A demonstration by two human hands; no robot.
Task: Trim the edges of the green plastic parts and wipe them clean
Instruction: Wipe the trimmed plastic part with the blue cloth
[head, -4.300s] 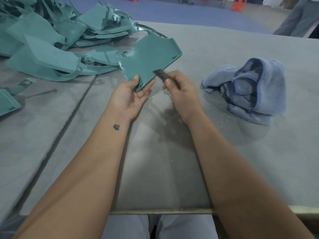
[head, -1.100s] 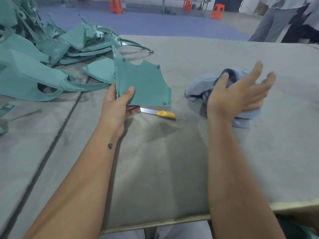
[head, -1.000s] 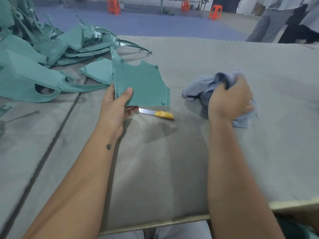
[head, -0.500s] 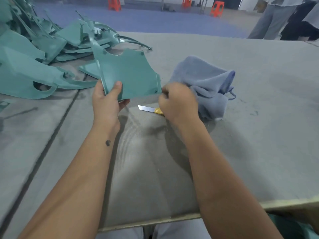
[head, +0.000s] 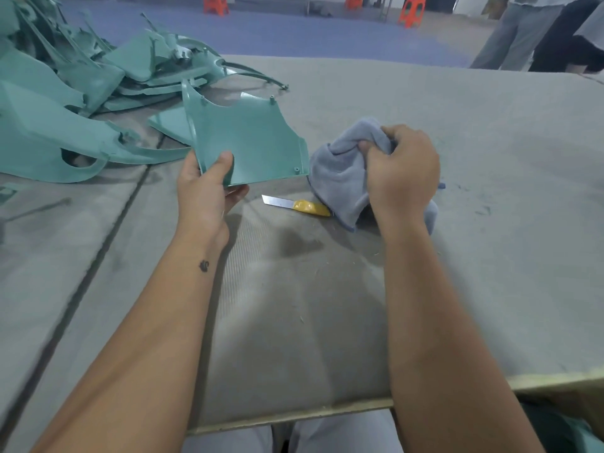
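Both bare forearms extend forward from the lower edge of the view, roughly parallel. The left hand (head: 209, 188) is raised, thumb on top and fingers underneath, pinching a flat panel at its near corner. The right hand (head: 402, 173) is knuckles-up, fingers curled tightly into a bunched cloth. A small dark mark shows on the left wrist.

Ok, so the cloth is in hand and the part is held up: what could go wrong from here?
1. The knife lies on the table with its blade bare, just below the green part and beside the cloth; a wiping sweep could catch it.
2. The left hand pinches only one corner of the part, so pressure from the cloth might twist or slip it.
3. The right hand grips a bunched cloth whose loose tail hangs by the knife and could drag it.
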